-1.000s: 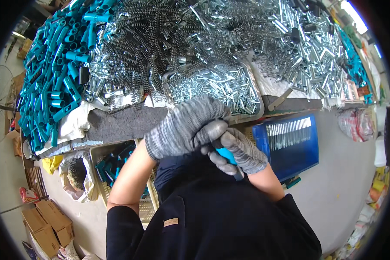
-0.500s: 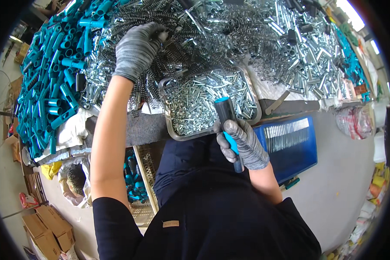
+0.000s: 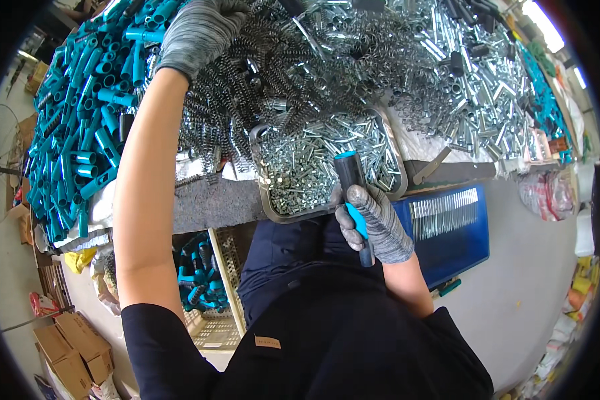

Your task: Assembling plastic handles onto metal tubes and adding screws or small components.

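Observation:
My right hand (image 3: 377,223), in a grey striped glove, is wrapped round a black and teal tubular handle (image 3: 350,172), which stands tilted with its teal-rimmed open end up. It is in front of a metal tray (image 3: 271,208) full of small metal pins and short cylindrical pieces. At the top of the picture my left hand (image 3: 200,37), gloved alike, reaches over a heap of dark coil springs (image 3: 267,60). Its fingers are bent together and partly cut off by the picture's edge; what is between them cannot be made out.
Teal plastic tubes (image 3: 80,113) are piled at the left, shiny metal tubes (image 3: 487,100) at the right. A flat metal bar (image 3: 431,165) lies by the table edge. Below are a blue bin (image 3: 457,250) with metal rods and a crate (image 3: 223,280) beside teal-and-black parts.
My left hand has moved up and left, farther over the springs. The right hand keeps its hold on the tubular handle, nearly still. The view has shifted slightly.

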Action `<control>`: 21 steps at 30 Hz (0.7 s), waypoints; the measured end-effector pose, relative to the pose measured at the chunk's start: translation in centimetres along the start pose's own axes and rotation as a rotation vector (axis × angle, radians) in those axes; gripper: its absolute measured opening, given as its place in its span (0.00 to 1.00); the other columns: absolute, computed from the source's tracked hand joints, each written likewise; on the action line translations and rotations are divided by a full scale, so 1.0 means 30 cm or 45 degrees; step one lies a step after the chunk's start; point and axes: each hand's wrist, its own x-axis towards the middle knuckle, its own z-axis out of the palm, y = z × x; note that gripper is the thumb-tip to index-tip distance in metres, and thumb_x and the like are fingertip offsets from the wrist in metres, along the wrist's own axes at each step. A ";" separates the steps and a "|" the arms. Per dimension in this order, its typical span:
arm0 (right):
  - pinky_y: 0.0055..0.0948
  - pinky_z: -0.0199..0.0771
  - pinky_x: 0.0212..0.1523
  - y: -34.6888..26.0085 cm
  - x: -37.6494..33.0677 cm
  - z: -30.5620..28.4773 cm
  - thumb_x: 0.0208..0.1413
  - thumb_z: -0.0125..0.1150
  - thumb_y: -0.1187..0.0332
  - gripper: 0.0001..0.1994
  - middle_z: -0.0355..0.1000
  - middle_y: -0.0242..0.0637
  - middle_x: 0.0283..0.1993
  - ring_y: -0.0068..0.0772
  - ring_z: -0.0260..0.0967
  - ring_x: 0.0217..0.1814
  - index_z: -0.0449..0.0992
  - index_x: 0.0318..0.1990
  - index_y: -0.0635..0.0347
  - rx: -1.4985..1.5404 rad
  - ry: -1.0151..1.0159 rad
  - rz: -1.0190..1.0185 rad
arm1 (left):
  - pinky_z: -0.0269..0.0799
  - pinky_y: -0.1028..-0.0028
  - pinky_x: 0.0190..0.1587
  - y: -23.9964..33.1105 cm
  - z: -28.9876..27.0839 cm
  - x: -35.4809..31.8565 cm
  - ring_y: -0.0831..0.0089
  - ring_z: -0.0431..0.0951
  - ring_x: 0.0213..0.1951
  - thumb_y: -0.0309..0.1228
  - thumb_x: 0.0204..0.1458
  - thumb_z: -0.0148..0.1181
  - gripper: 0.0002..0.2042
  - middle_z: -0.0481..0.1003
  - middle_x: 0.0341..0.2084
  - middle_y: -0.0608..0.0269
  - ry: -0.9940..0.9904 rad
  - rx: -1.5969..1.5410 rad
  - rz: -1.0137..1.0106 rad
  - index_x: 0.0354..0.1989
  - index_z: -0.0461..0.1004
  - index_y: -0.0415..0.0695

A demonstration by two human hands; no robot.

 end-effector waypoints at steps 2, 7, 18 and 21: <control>0.18 0.59 0.11 0.001 0.004 -0.004 0.57 0.60 0.47 0.23 0.65 0.28 0.19 0.16 0.60 0.11 0.70 0.40 0.60 0.006 -0.048 -0.018 | 0.71 0.71 0.33 -0.005 -0.012 -0.002 0.73 0.72 0.25 0.31 0.50 0.62 0.10 0.80 0.25 0.58 -0.006 -0.178 -0.051 0.38 0.81 0.39; 0.17 0.59 0.11 -0.004 0.004 -0.004 0.57 0.61 0.48 0.22 0.65 0.28 0.19 0.17 0.61 0.12 0.70 0.41 0.60 0.014 -0.041 -0.014 | 0.71 0.71 0.33 0.000 -0.019 -0.002 0.73 0.72 0.24 0.29 0.49 0.63 0.10 0.79 0.24 0.59 0.125 0.155 0.002 0.38 0.81 0.38; 0.17 0.58 0.12 -0.017 -0.019 0.047 0.50 0.64 0.41 0.31 0.64 0.29 0.19 0.17 0.59 0.12 0.68 0.42 0.63 -0.423 0.011 -0.237 | 0.75 0.68 0.41 0.196 0.049 -0.374 0.62 0.80 0.34 0.30 0.52 0.59 0.09 0.80 0.31 0.52 -0.777 -0.828 0.335 0.41 0.80 0.42; 0.17 0.58 0.11 0.000 -0.019 0.076 0.49 0.64 0.39 0.32 0.64 0.27 0.17 0.16 0.59 0.12 0.69 0.40 0.63 -0.511 0.054 -0.251 | 0.76 0.69 0.41 0.222 0.037 -0.407 0.60 0.81 0.35 0.37 0.54 0.61 0.13 0.80 0.31 0.51 -0.747 -0.386 0.204 0.42 0.79 0.41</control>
